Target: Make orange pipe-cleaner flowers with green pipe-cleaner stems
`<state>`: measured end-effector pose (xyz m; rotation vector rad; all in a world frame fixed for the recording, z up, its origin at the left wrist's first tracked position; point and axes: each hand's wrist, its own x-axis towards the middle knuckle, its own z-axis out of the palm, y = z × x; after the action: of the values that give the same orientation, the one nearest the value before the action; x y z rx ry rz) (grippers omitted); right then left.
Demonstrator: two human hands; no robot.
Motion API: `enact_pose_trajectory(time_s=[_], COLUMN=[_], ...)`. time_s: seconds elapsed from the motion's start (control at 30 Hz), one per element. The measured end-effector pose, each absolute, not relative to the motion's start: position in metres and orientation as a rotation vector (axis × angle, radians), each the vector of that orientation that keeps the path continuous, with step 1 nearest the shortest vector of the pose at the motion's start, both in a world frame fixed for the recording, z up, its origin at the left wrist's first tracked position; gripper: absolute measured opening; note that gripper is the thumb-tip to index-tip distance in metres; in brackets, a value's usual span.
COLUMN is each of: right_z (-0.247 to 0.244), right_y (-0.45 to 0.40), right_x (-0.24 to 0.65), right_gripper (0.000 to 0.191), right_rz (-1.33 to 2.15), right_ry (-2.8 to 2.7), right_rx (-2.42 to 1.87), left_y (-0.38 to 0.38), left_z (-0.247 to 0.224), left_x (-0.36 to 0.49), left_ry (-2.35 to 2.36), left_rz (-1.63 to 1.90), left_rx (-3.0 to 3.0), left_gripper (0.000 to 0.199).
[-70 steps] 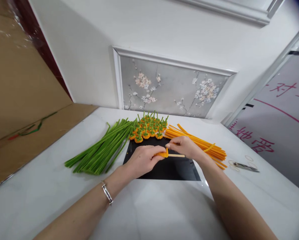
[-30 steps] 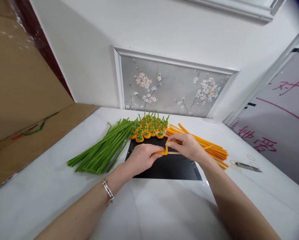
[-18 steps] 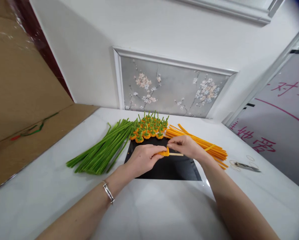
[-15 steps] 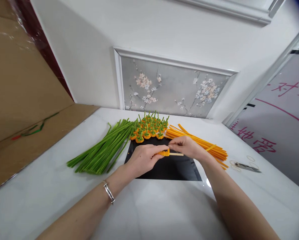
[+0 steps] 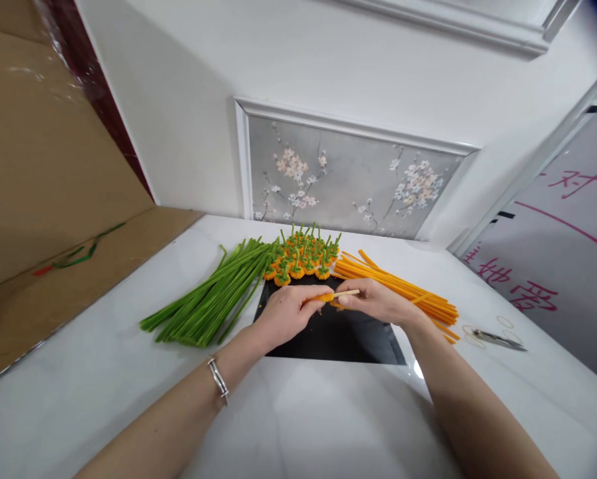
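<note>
My left hand [image 5: 289,311] is closed in a pinch on an orange pipe cleaner [image 5: 327,297], which is coiled round a thin wooden stick [image 5: 347,293]. The stick points right, past the fingers of my right hand [image 5: 369,299]. That hand is also closed, its fingertips on the loose strand of the same pipe cleaner just below the stick. Both hands are above a black mat [image 5: 323,339]. Beyond them stand several small orange pipe-cleaner pumpkins [image 5: 308,256] with green stems and tops.
A bundle of green pipe cleaners [image 5: 208,293] lies left of the mat, and a bundle of orange pipe cleaners [image 5: 402,286] lies to the right. Scissors [image 5: 498,340] and rubber bands [image 5: 505,322] are farther right on the white table [image 5: 298,412]. Cardboard [image 5: 78,259] borders the left side.
My right hand has turned and come down round the stick, carrying the orange strand from above it to below. The stick now tilts up slightly at its right end. The view has shifted slightly.
</note>
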<state>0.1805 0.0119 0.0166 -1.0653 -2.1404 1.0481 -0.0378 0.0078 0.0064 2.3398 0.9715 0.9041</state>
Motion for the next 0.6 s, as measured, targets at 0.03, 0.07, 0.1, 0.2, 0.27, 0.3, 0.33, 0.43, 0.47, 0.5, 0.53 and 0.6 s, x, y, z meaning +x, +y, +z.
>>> enact_pose_trajectory(time_s=[0.03, 0.07, 0.1, 0.2, 0.27, 0.3, 0.33, 0.43, 0.47, 0.5, 0.53, 0.6], right_z=[0.016, 0.015, 0.015, 0.014, 0.016, 0.017, 0.018, 0.017, 0.015, 0.014, 0.012, 0.008], right_y=[0.012, 0.011, 0.01, 0.009, 0.008, 0.007, 0.007, 0.006, 0.007, 0.007, 0.007, 0.008], right_x=[0.179, 0.177, 0.175, 0.171, 0.169, 0.169, 0.168, 0.166, 0.166, 0.166, 0.165, 0.165], right_gripper=[0.033, 0.035, 0.035, 0.033, 0.033, 0.032, 0.032, 0.03, 0.029, 0.026, 0.024, 0.022], right_rz=[1.023, 0.995, 0.974, 0.968, 0.978, 0.971, 0.957, 0.897, 0.874, 0.864, 0.875, 0.931], right_ry=[-2.154, -2.164, -2.163, -2.137, -2.139, -2.14, -2.145, -2.19, -2.198, -2.189, -2.163, -2.103], right_rx=[-1.057, -1.05, -1.043, -1.025, -1.015, -1.014, -1.014, -1.008, -1.012, -1.025, -1.047, -1.103], left_y=[0.008, 0.009, 0.009, 0.01, 0.009, 0.009, 0.009, 0.009, 0.009, 0.01, 0.01, 0.011], left_z=[0.007, 0.007, 0.008, 0.009, 0.01, 0.01, 0.009, 0.007, 0.007, 0.006, 0.006, 0.007], left_x=[-0.038, -0.039, -0.039, -0.04, -0.04, -0.039, -0.039, -0.039, -0.039, -0.039, -0.04, -0.041], left_ry=[0.969, 0.965, 0.959, 0.936, 0.923, 0.918, 0.918, 0.929, 0.93, 0.929, 0.928, 0.931], left_rz=[0.908, 0.909, 0.903, 0.849, 0.825, 0.824, 0.831, 0.845, 0.845, 0.845, 0.847, 0.86], left_rx=[2.328, 2.322, 2.324, 2.363, 2.378, 2.375, 2.366, 2.337, 2.33, 2.323, 2.316, 2.296], left_gripper=[0.03, 0.029, 0.027, 0.021, 0.02, 0.02, 0.02, 0.019, 0.018, 0.017, 0.017, 0.016])
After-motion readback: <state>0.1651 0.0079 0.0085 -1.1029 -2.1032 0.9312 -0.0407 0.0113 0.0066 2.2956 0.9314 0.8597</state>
